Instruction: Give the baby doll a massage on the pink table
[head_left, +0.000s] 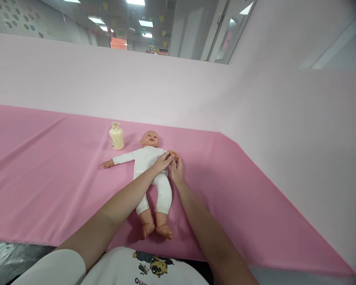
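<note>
The baby doll is laid face-up on the pink tabletop; its outstretched arm is pinched between left hand and right hand, steadying it.

doll on table, bottle left (near head)

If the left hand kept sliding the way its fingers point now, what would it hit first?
The left hand points up and right across the doll, so it would likely first meet the doll's small hand, where the right hand also rests. Depth is unclear.
</note>
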Demonstrator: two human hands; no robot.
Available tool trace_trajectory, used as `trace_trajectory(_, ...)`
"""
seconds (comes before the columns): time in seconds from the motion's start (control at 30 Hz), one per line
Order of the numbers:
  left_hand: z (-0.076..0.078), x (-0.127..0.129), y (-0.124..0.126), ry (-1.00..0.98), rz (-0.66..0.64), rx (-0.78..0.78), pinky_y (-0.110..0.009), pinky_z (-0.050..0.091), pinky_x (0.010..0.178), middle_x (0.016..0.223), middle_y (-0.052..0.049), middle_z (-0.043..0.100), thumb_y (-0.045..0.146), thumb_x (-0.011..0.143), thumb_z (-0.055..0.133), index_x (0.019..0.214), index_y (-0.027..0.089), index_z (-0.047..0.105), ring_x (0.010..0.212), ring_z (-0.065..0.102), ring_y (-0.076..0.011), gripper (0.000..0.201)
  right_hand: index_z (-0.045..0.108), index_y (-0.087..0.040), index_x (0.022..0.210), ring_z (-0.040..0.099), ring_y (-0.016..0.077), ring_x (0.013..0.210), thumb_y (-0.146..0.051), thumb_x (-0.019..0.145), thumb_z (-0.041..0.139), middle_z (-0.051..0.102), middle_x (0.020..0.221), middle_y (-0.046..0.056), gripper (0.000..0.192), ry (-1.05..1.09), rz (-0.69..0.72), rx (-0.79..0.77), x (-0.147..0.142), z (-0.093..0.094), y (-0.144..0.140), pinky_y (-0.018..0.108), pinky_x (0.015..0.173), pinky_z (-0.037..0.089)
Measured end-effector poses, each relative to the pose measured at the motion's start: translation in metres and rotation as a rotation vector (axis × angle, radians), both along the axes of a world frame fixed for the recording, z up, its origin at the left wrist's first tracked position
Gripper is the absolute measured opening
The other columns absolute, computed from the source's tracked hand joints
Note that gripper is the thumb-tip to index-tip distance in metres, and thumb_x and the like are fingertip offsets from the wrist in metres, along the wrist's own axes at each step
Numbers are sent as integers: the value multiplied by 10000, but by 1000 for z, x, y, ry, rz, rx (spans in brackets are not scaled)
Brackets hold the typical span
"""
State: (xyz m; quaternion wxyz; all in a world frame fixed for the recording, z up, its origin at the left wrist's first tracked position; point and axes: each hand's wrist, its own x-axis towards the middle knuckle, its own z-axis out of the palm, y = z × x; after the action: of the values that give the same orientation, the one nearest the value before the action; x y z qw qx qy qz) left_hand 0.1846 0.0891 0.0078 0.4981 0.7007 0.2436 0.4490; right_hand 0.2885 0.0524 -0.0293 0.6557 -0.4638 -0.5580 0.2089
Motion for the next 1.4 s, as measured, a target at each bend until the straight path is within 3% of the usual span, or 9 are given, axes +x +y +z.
trace_trajectory(0.13, 2, 1, -1, 61, 51, 19, -295, 463, 918, 991, -51, 674, 529, 910, 461, 964, 151, 624, 932, 597, -155, 415, 616, -183, 1116, 636, 210, 1034, -472, 942, 410, 675, 1110, 98, 395, 66, -14, 1, 2, 0, 1, 403, 959, 502)
trace_trajectory(0.37, 2, 1, 1, 146, 71, 38, -338, 465, 961, 1043, -71, 697, 427, 895, 514, 1043, 148, 669, 987, 615, -188, 352, 640, -170, 983, 659, 207, 922, -427, 910, 443, 697, 994, 95, 332, 130, -15, -37, 5, -4, 7, 386, 868, 544)
trace_trajectory(0.6, 1, 1, 3, 157, 91, 70, -396, 395, 1103, 1218, -90, 663, 188, 879, 461, 1179, 166, 645, 1185, 576, -205, 353, 571, -185, 1099, 626, 193, 964, -426, 930, 436, 661, 1062, 95, 324, 62, -52, -14, 1, 1, 1, 374, 907, 515)
trace_trajectory(1.03, 0, 1, 3, 160, 124, 60, -364, 453, 1038, 1196, -71, 664, 206, 907, 464, 1239, 188, 588, 1082, 624, -189, 354, 599, -195, 1182, 624, 211, 1081, -470, 940, 438, 666, 1169, 102, 401, 59, -33, -14, -1, 9, -5, 398, 978, 495)
trace_trajectory(1.2, -2, 2, 5, 172, 116, 54, -359, 448, 1026, 1119, -72, 681, 243, 914, 476, 1141, 176, 633, 1051, 622, -191, 284, 526, -202, 1320, 598, 211, 1151, -476, 949, 408, 615, 1279, 111, 476, 22, -33, -37, 0, 7, -3, 422, 1023, 470)
trace_trajectory(1.4, -4, 3, 9, 203, 140, 57, -329, 456, 976, 935, -48, 678, 174, 886, 475, 963, 149, 663, 975, 598, -179, 205, 639, -210, 1147, 597, 212, 1114, -467, 961, 383, 653, 1186, 91, 408, -40, -48, 12, 2, -2, 3, 443, 1033, 455)
